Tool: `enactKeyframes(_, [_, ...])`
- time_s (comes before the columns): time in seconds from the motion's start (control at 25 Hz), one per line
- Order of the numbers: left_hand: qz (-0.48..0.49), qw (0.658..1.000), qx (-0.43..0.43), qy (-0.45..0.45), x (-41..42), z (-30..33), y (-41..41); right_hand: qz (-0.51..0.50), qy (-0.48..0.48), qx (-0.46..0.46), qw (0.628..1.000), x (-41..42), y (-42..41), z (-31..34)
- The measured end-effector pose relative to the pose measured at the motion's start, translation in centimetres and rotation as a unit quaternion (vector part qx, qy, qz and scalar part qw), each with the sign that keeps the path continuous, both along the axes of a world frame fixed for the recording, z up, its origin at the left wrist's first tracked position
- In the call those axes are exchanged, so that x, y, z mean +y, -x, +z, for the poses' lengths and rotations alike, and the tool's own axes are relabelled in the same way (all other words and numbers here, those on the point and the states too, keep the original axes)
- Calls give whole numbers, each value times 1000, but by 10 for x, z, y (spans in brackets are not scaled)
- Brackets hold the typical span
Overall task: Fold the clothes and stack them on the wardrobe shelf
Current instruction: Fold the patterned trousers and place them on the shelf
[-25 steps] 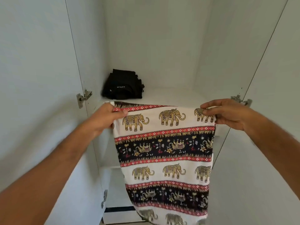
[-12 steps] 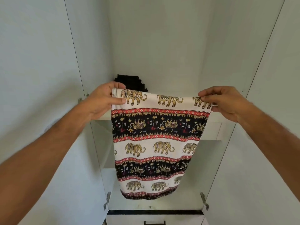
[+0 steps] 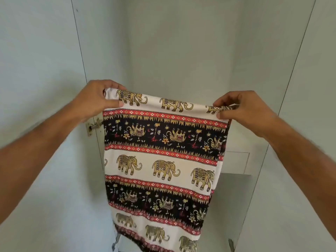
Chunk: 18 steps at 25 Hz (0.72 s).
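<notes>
A white, black and red elephant-print garment [image 3: 160,160] hangs flat in front of the open wardrobe. My left hand [image 3: 96,100] pinches its top left corner between thumb and fingers. My right hand [image 3: 241,110] pinches the top right corner the same way. The cloth drops from my hands past the bottom of the view and covers the shelf behind it; only a piece of the shelf's front edge [image 3: 236,162] shows at the right. The black folded clothes seen earlier are hidden.
White wardrobe doors stand open on both sides, the left door [image 3: 36,70] and the right door [image 3: 309,160]. A metal hinge [image 3: 92,125] sits on the left side panel just below my left hand. The wardrobe's back wall [image 3: 178,42] is bare.
Both hands have lifted the garment upward, so it now hangs higher and hides the black folded clothes and most of the shelf. The cloth looks closer and larger in view.
</notes>
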<state>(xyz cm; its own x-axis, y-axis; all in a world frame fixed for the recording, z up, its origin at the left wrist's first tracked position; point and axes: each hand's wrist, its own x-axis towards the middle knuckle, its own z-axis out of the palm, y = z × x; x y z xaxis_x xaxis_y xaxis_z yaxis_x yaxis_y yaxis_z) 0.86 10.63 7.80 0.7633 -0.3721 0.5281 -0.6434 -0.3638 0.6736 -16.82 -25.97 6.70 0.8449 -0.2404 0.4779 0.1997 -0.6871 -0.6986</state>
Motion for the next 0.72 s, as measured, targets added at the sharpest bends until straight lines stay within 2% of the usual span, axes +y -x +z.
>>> enactKeyframes(0.2, [-9,998,-3,61,0,28,24,25,29,-22,999,-15,9,32])
enactKeyframes(0.32, [23,998,-20,54,-5,40,37,3,95,-33,995,-20,14,49])
enactKeyframes(0.52, [112,981,-155,33,-15,60,35,-14,168,-78,983,-36,22,82])
enactKeyframes(0.64, [61,973,-219,40,-17,85,15,-36,185,-124,974,-51,17,101])
enactKeyframes(0.72, [-26,980,-186,62,-23,101,-11,-64,208,-148,965,-62,6,117])
